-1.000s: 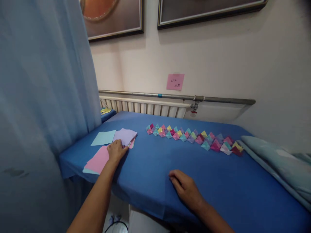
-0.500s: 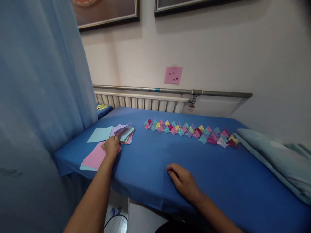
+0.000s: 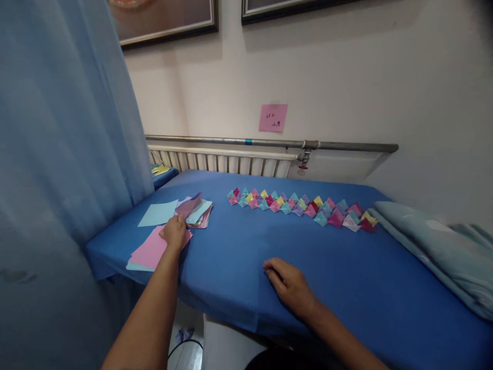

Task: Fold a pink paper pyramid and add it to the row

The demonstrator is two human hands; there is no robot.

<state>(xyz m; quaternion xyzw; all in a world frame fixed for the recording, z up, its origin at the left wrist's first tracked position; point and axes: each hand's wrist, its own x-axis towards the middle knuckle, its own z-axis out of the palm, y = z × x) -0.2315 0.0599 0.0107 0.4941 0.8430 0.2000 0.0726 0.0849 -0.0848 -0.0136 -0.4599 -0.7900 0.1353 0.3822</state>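
Loosely curled right grip, contents hidden, left grip pinching purple sheets, pink sheets beside, folded papers beyond

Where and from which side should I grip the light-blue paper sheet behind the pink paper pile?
Take the light-blue sheet by its near-left corner, probably from the near side: that corner lies flat, uncovered on blue cloth, while lilac paper adjoins its right edge.

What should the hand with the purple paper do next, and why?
Probably lift the purple paper off the pile: the left hand grips its near side, the paper bends upward, and a pale blue sheet shows beside it on the pile.
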